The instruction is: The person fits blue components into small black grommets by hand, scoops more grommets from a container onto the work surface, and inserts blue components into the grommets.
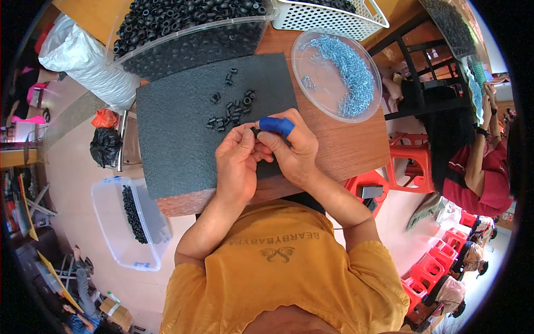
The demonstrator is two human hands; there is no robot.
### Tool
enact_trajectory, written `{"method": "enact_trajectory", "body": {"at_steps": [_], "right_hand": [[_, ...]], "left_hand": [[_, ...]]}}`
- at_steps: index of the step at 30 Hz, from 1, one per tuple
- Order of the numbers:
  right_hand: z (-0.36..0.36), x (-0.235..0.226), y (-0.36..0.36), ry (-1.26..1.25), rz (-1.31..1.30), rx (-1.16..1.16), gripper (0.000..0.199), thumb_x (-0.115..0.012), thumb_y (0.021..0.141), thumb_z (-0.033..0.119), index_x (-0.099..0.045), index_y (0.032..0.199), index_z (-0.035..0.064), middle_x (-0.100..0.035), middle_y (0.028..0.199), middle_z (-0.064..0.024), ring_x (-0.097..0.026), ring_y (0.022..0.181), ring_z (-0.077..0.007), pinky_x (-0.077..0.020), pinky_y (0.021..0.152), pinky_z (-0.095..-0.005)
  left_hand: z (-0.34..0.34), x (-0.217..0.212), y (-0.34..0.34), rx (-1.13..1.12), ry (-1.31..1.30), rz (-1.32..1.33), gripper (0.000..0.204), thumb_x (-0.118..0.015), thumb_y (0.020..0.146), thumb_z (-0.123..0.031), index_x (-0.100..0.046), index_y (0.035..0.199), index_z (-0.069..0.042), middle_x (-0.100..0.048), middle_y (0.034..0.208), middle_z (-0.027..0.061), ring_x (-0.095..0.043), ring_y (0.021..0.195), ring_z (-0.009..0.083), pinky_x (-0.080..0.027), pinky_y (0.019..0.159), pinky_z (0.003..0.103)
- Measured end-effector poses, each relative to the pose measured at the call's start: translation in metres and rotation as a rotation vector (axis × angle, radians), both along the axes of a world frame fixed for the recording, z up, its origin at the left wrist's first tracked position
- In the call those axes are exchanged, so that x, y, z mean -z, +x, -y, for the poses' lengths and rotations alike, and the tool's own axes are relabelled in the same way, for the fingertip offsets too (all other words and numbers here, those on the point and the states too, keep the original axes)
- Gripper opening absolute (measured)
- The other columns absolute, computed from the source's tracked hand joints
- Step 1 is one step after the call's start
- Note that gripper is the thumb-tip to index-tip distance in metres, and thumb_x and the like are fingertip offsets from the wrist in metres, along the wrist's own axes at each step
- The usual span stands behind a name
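Black part [256, 132] in your pinching left hand [236, 158] and right hand [296, 155] looks not done; more pieces [236, 110] wait farther left.

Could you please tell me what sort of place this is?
It looks like a small workshop for handwork, though I cannot be certain. A clear bin holds many small black parts, a round tray holds tiny blue pieces, and red stools stand around.
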State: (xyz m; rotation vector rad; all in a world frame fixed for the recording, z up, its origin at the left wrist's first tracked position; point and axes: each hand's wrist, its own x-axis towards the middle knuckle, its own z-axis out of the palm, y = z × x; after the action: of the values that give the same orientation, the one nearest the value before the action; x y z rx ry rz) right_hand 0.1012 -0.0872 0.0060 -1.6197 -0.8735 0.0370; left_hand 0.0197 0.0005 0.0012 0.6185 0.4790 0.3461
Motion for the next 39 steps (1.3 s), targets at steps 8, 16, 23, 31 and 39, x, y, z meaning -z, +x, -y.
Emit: {"method": "enact_trajectory", "body": {"at_steps": [8, 16, 23, 31, 39], "right_hand": [[0.009, 0.002, -0.008, -0.029, 0.294, 0.051, 0.021, -0.068, 0.067, 0.000, -0.062, 0.087, 0.0028, -0.060, 0.084, -0.0099, -0.055, 0.073, -0.0249, -0.0438, 0.061, -0.0322], [0.014, -0.012, -0.007, -0.099, 0.347, -0.024, 0.020, -0.068, 0.066, 0.001, -0.061, 0.084, 0.0026, -0.059, 0.084, -0.0115, -0.054, 0.074, -0.0281, -0.0439, 0.061, -0.0346], [0.020, -0.014, -0.006, 0.122, -0.429, -0.052, 0.014, -0.064, 0.074, -0.002, -0.061, 0.088, -0.0005, -0.058, 0.080, -0.0073, -0.058, 0.072, -0.0143, -0.0470, 0.062, -0.0264], [0.020, -0.017, -0.007, 0.214, -0.711, -0.145, 0.012, -0.061, 0.080, -0.004, -0.062, 0.091, -0.0015, -0.058, 0.085, -0.0035, -0.058, 0.073, -0.0095, -0.0473, 0.065, -0.0225], [0.022, -0.012, -0.009, 0.094, -0.585, -0.067, 0.012, -0.064, 0.077, -0.002, -0.062, 0.090, -0.0002, -0.058, 0.083, -0.0033, -0.057, 0.074, -0.0088, -0.0462, 0.063, -0.0222]], "left_hand": [[0.007, -0.001, -0.003, -0.111, 0.128, -0.052, 0.017, -0.051, 0.091, -0.015, -0.052, 0.099, 0.000, -0.056, 0.080, 0.0044, -0.051, 0.062, 0.0098, -0.044, 0.056, 0.024], [0.012, -0.003, -0.006, -0.154, 0.473, -0.101, 0.019, -0.054, 0.090, -0.015, -0.052, 0.099, 0.001, -0.055, 0.077, 0.0031, -0.050, 0.060, 0.0086, -0.044, 0.055, 0.022], [0.001, -0.004, -0.012, -0.008, 0.176, 0.045, 0.020, -0.052, 0.090, -0.012, -0.052, 0.103, 0.003, -0.061, 0.082, 0.0092, -0.057, 0.065, 0.0135, -0.049, 0.059, 0.027], [0.004, -0.007, -0.015, 0.032, 0.224, 0.034, 0.023, -0.052, 0.089, -0.010, -0.052, 0.107, 0.004, -0.062, 0.084, 0.0108, -0.059, 0.069, 0.0146, -0.051, 0.063, 0.028], [0.006, -0.006, -0.017, 0.024, 0.409, 0.043, 0.022, -0.053, 0.089, -0.007, -0.052, 0.108, 0.004, -0.059, 0.088, 0.0077, -0.057, 0.073, 0.0119, -0.050, 0.067, 0.025]]}}
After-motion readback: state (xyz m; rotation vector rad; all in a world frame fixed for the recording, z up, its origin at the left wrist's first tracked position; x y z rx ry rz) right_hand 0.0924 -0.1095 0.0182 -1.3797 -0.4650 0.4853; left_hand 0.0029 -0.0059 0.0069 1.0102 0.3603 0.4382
